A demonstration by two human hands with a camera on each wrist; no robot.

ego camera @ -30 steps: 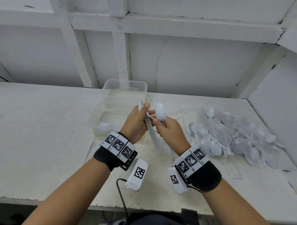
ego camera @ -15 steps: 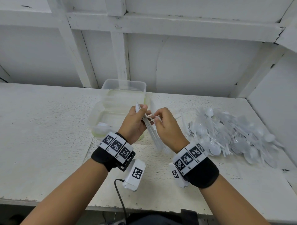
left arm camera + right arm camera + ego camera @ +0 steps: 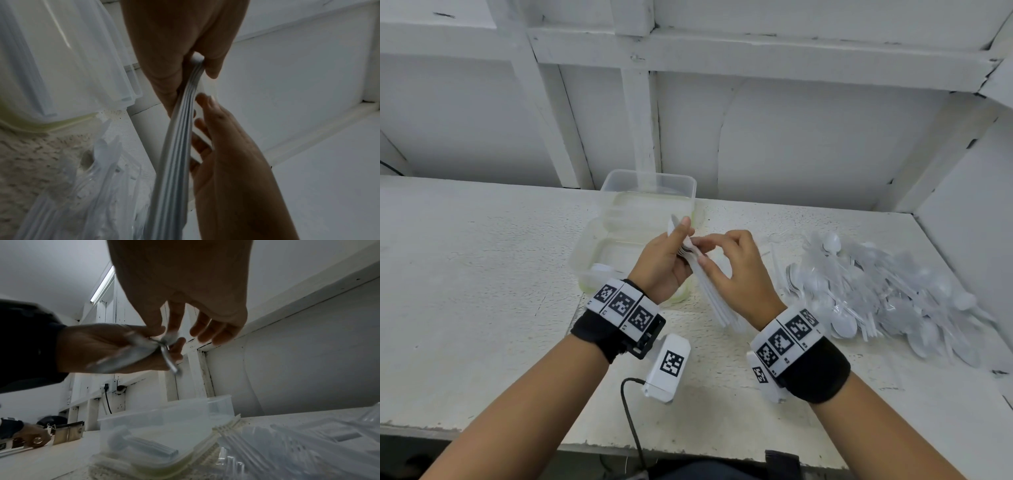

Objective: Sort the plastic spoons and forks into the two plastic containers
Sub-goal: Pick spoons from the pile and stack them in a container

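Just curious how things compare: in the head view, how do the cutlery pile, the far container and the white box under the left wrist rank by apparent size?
1. cutlery pile
2. far container
3. white box, nearer the camera yet smallest

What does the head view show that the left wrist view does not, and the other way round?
Only the head view shows the loose cutlery pile on the table, both wristbands and the far container.

Only the left wrist view shows the stack edge-on, its handles layered.

Both show the left hand gripping the stack, the right hand touching it, and the near container.
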